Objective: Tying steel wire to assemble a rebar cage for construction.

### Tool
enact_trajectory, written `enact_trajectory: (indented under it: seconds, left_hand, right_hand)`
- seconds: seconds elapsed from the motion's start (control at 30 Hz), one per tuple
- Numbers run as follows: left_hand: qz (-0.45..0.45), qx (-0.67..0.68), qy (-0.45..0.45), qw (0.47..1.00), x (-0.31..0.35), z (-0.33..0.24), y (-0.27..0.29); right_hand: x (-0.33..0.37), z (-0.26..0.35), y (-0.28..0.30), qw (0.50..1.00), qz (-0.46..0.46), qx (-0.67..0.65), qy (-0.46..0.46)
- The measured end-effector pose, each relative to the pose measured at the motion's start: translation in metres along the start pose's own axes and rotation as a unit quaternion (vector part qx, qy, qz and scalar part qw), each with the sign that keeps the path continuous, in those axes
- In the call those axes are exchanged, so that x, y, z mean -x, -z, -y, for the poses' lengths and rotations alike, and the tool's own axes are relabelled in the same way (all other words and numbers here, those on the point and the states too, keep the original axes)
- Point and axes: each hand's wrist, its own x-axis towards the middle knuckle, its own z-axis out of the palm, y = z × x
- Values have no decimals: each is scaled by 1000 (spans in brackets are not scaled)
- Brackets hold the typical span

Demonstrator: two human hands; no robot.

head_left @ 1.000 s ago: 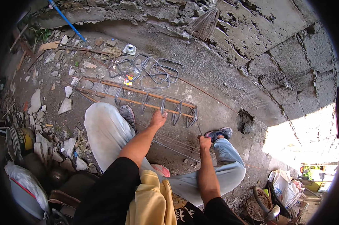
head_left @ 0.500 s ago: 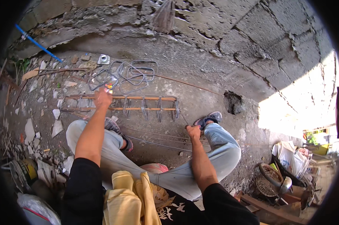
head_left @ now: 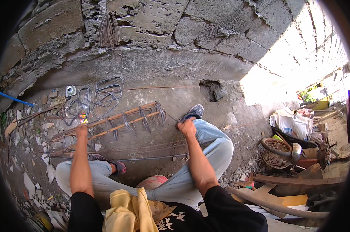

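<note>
A rebar cage (head_left: pixel 125 122), made of long rusty bars with several grey stirrups around them, lies slanted on the ground before me. My left hand (head_left: pixel 81 130) is closed on its top bar towards the left end. My right hand (head_left: pixel 187 127), beside my right shoe (head_left: pixel 196 111), is closed around a thin dark metal rod (head_left: pixel 172 117). The rod's tip points at the cage's right end; whether they touch I cannot tell. Just beyond my left hand is a small red and yellow packet (head_left: pixel 82 116). Loose bent stirrups (head_left: pixel 101 98) lie farther off.
A rough block wall (head_left: pixel 151 65) rises along the far side, with a hole (head_left: pixel 211 91) at its foot. Long thin bars (head_left: pixel 151 156) cross the ground near my feet. Rubble (head_left: pixel 30 183) covers the left; a wheel (head_left: pixel 276 147) and white sacks (head_left: pixel 291 121) stand right.
The cage has turned, its right end swinging away towards the wall, so it now lies slanted. Both hands keep their holds. The whole view has shifted to the right.
</note>
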Motion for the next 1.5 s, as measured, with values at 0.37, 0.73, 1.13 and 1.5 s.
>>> enact_trajectory:
  seconds: [0.37,0.73,1.13,1.5]
  left_hand:
    - [112,166,141,970,108,-175,-72]
    - [137,215,156,954,136,-219,-31]
    - [209,233,169,935,183,-246,-127]
    - [170,279,217,920,187,-209,-124]
  right_hand:
    - [-152,-27,101,983,26,140,118]
    - [-143,-42,126,976,17,120,181]
    - [-154,-18,93,955,-73,-114,265]
    - [-154,35,45,972,40,74,220]
